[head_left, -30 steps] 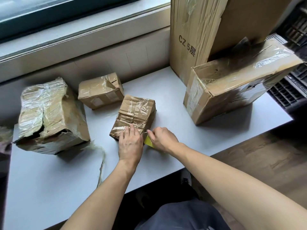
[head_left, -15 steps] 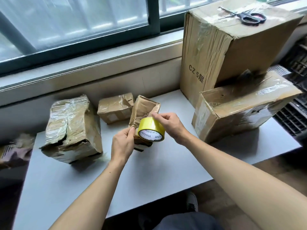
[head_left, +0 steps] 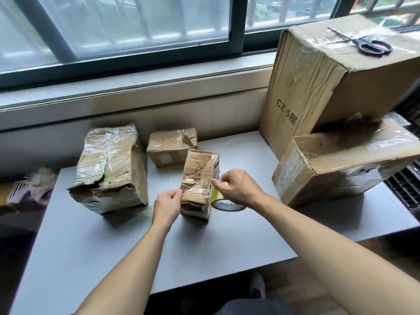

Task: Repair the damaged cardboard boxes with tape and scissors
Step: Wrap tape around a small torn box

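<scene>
Five cardboard boxes stand on the worktop [head_left: 227,246]. The left hand [head_left: 167,206] pinches the crumpled middle box [head_left: 200,183]; the right hand [head_left: 238,189] grips one tape roll [head_left: 228,202] beside it. One scissors [head_left: 368,45] lies atop the tallest box [head_left: 329,87].

I see the small crumpled box [head_left: 200,183] standing on end on the grey table [head_left: 227,246]. My left hand [head_left: 167,206] pinches its left edge; my right hand [head_left: 237,189] grips the yellow tape roll [head_left: 227,202] against its right side. Left of it sits a crushed box [head_left: 109,169], behind it a small box [head_left: 171,145]. Far right: tall box [head_left: 329,83] with scissors [head_left: 368,45] on top, a tilted box [head_left: 345,164] leaning on it.
</scene>
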Demonstrator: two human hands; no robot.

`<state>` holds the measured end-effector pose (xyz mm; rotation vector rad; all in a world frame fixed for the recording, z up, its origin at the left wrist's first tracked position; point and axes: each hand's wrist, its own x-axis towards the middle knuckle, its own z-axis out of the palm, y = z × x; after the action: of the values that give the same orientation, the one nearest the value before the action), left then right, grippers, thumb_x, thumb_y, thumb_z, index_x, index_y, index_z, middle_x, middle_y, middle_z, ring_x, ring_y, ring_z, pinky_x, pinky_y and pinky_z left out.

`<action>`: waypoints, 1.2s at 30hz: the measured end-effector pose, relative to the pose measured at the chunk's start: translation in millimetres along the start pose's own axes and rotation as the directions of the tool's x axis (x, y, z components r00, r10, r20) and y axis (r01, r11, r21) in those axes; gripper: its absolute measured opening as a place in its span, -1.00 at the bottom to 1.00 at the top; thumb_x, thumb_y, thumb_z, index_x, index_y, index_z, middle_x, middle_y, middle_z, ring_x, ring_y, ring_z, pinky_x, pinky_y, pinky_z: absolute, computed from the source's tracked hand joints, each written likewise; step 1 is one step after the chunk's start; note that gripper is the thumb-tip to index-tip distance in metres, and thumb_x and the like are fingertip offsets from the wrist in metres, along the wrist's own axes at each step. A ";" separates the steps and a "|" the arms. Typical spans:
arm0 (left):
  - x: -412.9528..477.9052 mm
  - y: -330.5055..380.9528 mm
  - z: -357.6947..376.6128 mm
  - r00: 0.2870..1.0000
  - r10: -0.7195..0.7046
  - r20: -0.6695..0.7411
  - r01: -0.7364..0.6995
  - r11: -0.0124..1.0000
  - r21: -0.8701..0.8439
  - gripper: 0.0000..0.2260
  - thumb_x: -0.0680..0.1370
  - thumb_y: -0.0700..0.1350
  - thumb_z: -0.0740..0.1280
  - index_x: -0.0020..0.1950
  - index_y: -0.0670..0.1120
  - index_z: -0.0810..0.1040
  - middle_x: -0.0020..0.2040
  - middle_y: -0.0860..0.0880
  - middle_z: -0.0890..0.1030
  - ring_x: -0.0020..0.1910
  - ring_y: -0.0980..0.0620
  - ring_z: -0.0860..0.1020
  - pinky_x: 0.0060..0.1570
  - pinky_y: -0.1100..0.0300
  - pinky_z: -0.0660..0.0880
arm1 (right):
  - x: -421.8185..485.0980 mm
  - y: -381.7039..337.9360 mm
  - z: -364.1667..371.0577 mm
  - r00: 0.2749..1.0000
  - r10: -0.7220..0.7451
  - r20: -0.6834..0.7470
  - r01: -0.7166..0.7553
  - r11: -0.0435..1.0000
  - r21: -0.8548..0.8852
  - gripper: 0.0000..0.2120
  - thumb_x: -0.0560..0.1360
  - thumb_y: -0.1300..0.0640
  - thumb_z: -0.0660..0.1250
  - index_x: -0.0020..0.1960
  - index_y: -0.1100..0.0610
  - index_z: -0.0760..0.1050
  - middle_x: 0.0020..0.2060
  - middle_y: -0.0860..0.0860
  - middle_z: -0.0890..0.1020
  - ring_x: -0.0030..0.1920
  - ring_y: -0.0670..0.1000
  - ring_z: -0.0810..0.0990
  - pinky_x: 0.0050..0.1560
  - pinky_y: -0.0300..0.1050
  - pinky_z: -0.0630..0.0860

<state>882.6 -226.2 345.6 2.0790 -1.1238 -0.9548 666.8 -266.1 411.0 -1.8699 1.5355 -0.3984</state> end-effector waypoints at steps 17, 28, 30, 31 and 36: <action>-21.8 -22.8 22.2 0.771 0.625 0.124 -0.622 0.696 0.357 -0.36 0.63 0.28 -0.01 0.48 -0.14 0.39 0.47 -0.03 0.40 0.40 -0.02 0.37 0.42 0.06 0.33 | 1.6 8.3 6.6 0.999 0.009 -0.054 -0.008 1.000 0.010 -0.49 0.53 -0.15 0.27 -0.41 0.22 0.37 -0.48 0.16 0.45 -0.34 0.19 0.45 -0.27 0.06 0.46; -25.5 -7.9 40.9 0.762 0.632 0.143 -0.565 0.540 0.624 -0.31 0.47 0.27 0.17 0.33 -0.26 0.53 0.38 -0.13 0.51 0.24 -0.13 0.50 0.14 0.01 0.56 | 6.4 11.4 7.2 0.998 0.012 -0.058 -0.010 1.000 0.028 -0.49 0.54 -0.12 0.27 -0.45 0.17 0.30 -0.53 0.05 0.37 -0.40 0.08 0.35 -0.32 0.03 0.43; -27.9 -3.1 45.4 0.735 0.666 0.126 -0.577 0.518 0.631 -0.44 0.50 0.15 0.19 0.29 -0.24 0.57 0.30 -0.13 0.58 0.17 -0.15 0.55 0.11 0.00 0.58 | 6.3 14.7 8.2 0.998 0.029 -0.052 -0.027 0.999 0.048 -0.49 0.54 -0.12 0.27 -0.45 0.16 0.29 -0.53 0.05 0.36 -0.42 0.07 0.33 -0.34 0.02 0.42; -29.7 -0.2 47.2 0.738 0.666 0.109 -0.570 0.529 0.629 -0.49 0.50 0.10 0.19 0.27 -0.23 0.59 0.26 -0.13 0.61 0.15 -0.15 0.58 0.09 0.01 0.59 | 5.7 15.5 9.3 0.998 0.035 -0.051 -0.032 0.998 0.061 -0.49 0.54 -0.11 0.28 -0.45 0.15 0.27 -0.53 0.03 0.33 -0.42 0.06 0.30 -0.36 0.00 0.37; -28.9 5.6 58.8 0.746 0.654 0.124 -0.537 0.481 0.693 -0.54 0.50 0.00 0.13 0.16 -0.25 0.64 0.13 -0.17 0.67 0.12 -0.14 0.64 0.08 0.03 0.58 | 3.3 16.3 8.7 0.998 0.037 -0.047 -0.031 0.991 0.127 -0.47 0.57 -0.03 0.32 -0.46 0.11 0.19 -0.52 -0.04 0.19 -0.43 -0.01 0.17 -0.37 -0.05 0.17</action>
<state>821.6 -212.8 325.2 1.9283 -2.1747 0.0381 660.9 -267.9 393.2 -1.7460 1.5364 -0.5176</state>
